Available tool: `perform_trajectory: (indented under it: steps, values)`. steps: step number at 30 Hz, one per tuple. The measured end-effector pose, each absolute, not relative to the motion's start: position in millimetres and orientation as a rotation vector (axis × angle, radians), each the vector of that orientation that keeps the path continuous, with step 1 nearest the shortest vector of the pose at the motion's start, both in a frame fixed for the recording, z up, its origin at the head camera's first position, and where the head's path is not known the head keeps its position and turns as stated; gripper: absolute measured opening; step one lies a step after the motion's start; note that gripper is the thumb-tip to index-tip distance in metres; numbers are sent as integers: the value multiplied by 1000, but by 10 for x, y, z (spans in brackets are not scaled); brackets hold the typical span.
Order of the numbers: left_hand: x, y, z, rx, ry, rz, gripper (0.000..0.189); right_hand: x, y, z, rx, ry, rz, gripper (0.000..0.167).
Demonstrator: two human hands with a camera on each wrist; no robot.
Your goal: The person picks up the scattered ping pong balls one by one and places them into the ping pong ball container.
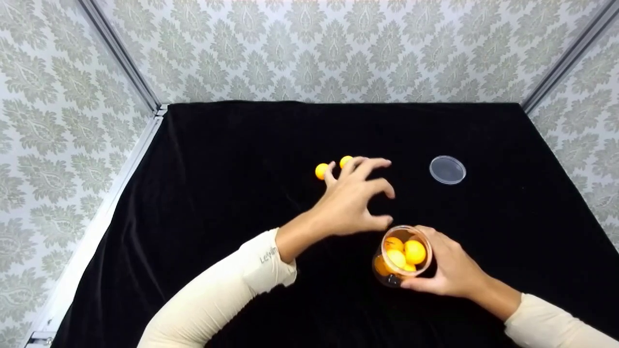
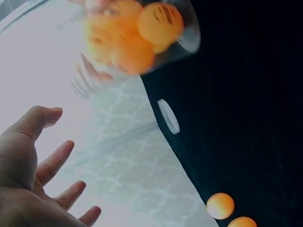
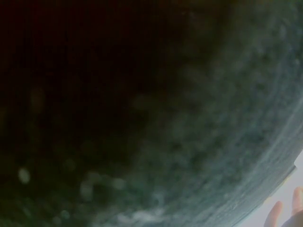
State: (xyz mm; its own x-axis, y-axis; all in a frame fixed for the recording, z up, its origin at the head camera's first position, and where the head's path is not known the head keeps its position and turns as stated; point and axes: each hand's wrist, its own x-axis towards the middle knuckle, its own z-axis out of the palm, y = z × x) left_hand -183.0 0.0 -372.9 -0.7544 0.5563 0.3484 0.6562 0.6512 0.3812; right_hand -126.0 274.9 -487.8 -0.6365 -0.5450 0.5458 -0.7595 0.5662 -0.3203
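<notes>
My right hand grips a clear plastic jar by its side, thumb toward the front. Several orange ping-pong balls lie inside the jar, whose round mouth is uncovered. My left hand hovers left of and beyond the jar, fingers spread and nothing held, the thumb close to the rim. Past its little finger, one loose ping-pong ball sits on the cloth, with a second ball partly hidden behind the fingers. In the left wrist view the spread left hand appears below the jar.
A clear round lid lies flat on the black cloth, to the right and farther back. Patterned walls with metal frame bars enclose the table. Blurred dark cloth fills most of the right wrist view.
</notes>
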Motion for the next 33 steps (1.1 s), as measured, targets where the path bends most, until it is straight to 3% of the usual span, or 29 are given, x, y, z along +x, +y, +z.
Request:
perform_trajectory:
  steps: [18,33]
  values:
    - [-2772,-160,-4092,-511,-2864,-744,41,-1257,2752,-4872,1056,-2413,782,104]
    - [-3137,-144,-4484,-257,-2981,-536,49,-1260,2757,-4882,1052,-2421,775,104]
